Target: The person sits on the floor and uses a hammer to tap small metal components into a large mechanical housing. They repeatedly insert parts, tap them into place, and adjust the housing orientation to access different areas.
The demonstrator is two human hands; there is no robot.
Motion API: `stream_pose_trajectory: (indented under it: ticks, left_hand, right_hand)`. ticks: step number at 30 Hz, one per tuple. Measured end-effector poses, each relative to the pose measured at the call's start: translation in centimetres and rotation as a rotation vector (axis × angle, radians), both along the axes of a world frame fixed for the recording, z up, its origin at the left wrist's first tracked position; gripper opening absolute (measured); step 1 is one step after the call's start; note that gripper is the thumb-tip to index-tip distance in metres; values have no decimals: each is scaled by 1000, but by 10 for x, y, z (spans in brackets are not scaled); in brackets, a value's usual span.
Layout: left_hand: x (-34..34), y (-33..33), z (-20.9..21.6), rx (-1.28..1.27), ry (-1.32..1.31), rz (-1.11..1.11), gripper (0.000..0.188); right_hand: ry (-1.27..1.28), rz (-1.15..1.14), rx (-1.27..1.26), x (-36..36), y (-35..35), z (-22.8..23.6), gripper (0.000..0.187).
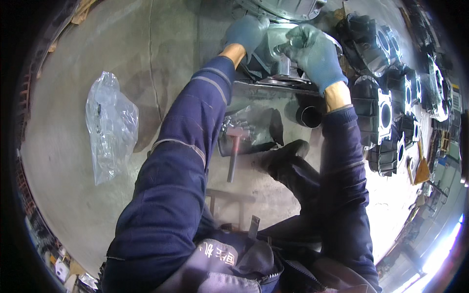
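A crumpled clear plastic bag point(110, 129) lies on the concrete floor point(63, 127) at nine o'clock. Near the centre rests a hammer point(234, 154), its head toward twelve and its handle toward six, with small metal parts point(243, 122) just beyond the head. At twelve o'clock the left hand point(246, 34), in a blue-grey glove, is curled at the near-left side of a silver-grey metal casting point(275, 35); whether it grips anything cannot be told. The casting sits between twelve and one, in front of a larger metal housing point(286, 7). At one o'clock the right hand point(315, 53), gloved alike, reaches over the casting with bent fingers drawn close; whether something is pinched there is unclear. A dark, round, open-ended part point(310, 116) stands at two o'clock, and black housings point(367, 110) with pale flanges cluster between two and three.
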State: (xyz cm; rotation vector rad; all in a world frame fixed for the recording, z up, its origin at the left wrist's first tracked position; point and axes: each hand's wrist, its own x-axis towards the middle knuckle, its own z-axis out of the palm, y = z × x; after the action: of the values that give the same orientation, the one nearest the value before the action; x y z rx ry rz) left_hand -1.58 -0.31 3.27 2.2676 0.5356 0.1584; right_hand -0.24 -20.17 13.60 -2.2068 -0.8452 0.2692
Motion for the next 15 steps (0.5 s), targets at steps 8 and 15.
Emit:
stream_pose_trajectory:
  ticks: [8, 15]
  left_hand:
    - [14, 3, -23, 79, -135, -12, 68]
    - [25, 6, -23, 159, -177, -19, 64]
  right_hand:
    - [-431, -58, 64, -50, -1, 2, 36]
    - [-372, -626, 35, -159, -58, -113, 49]
